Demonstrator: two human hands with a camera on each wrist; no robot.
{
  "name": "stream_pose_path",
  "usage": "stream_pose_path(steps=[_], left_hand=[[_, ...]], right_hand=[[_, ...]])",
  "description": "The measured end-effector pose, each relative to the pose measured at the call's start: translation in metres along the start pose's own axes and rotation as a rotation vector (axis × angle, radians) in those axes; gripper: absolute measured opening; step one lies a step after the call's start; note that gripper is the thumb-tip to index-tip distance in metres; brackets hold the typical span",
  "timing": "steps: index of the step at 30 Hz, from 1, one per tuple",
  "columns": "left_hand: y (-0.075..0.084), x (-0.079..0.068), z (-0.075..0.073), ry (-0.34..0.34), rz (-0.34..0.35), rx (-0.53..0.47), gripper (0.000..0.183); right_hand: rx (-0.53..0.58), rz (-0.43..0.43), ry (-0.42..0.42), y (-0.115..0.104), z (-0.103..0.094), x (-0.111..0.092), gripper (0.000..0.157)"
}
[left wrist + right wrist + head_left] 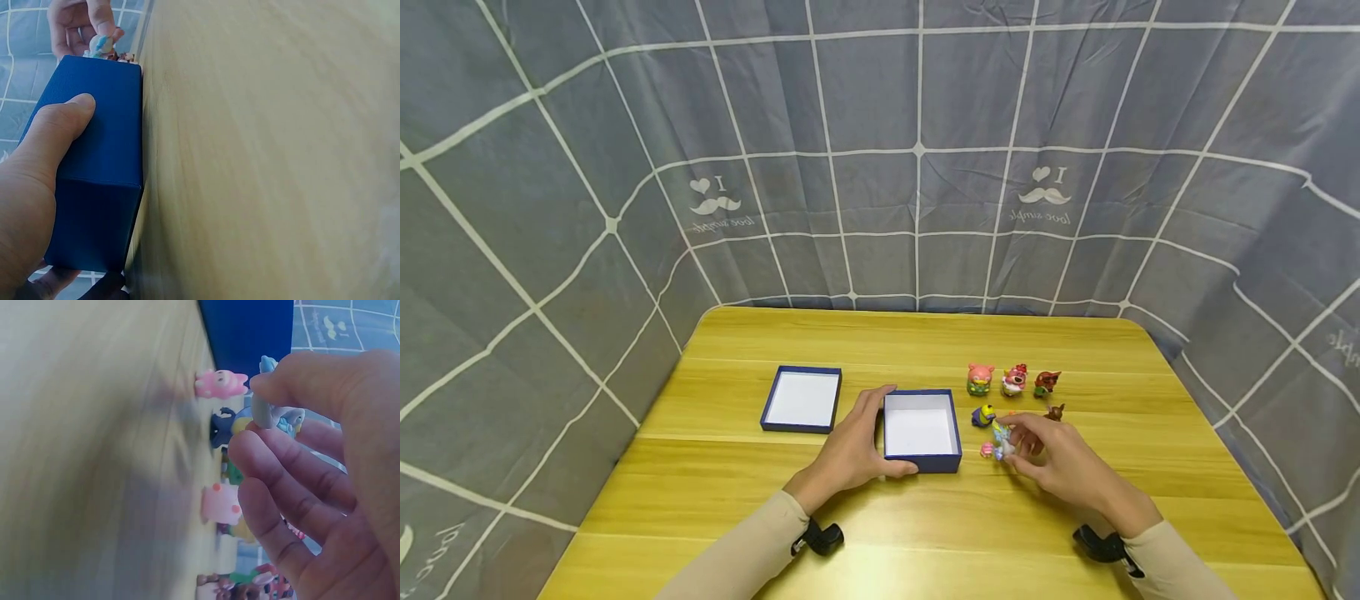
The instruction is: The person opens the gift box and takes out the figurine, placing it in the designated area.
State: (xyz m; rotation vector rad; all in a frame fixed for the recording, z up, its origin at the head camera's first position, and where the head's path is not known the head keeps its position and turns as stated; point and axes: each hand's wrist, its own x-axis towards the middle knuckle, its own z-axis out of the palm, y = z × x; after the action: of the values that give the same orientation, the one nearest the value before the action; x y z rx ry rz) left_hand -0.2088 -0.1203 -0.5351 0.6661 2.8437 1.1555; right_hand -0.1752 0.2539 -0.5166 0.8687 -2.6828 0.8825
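Observation:
An open blue box (922, 464) with a white inside stands on the table, and nothing lies in it. My left hand (850, 446) grips it from the left, thumb along the near wall and fingers toward the far corner. To the right of the box, my right hand (1062, 461) pinches a small white and light-blue figurine (262, 411) between thumb and fingers, over the table. Close by are a small pink figurine (987, 450) and a blue-and-yellow figurine (982, 416). A brown figurine (1056, 412) shows just behind the right hand, which partly hides it.
Left of the box lies a blue-rimmed lid (803, 402), white side up. Farther back on the right stand a pink pig figurine (979, 381), a pink figurine with a red top (1014, 381) and a reddish-brown figurine (1047, 384). A grey checked curtain (880, 200) surrounds the wooden table (917, 533).

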Motion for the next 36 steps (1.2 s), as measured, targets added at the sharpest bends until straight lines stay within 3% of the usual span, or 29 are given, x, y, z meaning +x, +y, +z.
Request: stream_pose_path(steps=[16, 26, 36], left_hand=[[0.001, 0.006, 0.004, 0.01, -0.009, 0.004, 0.132], [0.001, 0.006, 0.005, 0.013, -0.016, 0.002, 0.131], [0.0, 0.005, 0.006, 0.021, -0.003, -0.001, 0.131]], right_hand=[[-0.007, 0.065, -0.017, 0.022, -0.003, -0.01, 0.051], [-0.006, 0.147, -0.074, 0.027, -0.006, -0.01, 0.045], [-0.032, 0.135, -0.095, 0.033, -0.007, -0.014, 0.044]])
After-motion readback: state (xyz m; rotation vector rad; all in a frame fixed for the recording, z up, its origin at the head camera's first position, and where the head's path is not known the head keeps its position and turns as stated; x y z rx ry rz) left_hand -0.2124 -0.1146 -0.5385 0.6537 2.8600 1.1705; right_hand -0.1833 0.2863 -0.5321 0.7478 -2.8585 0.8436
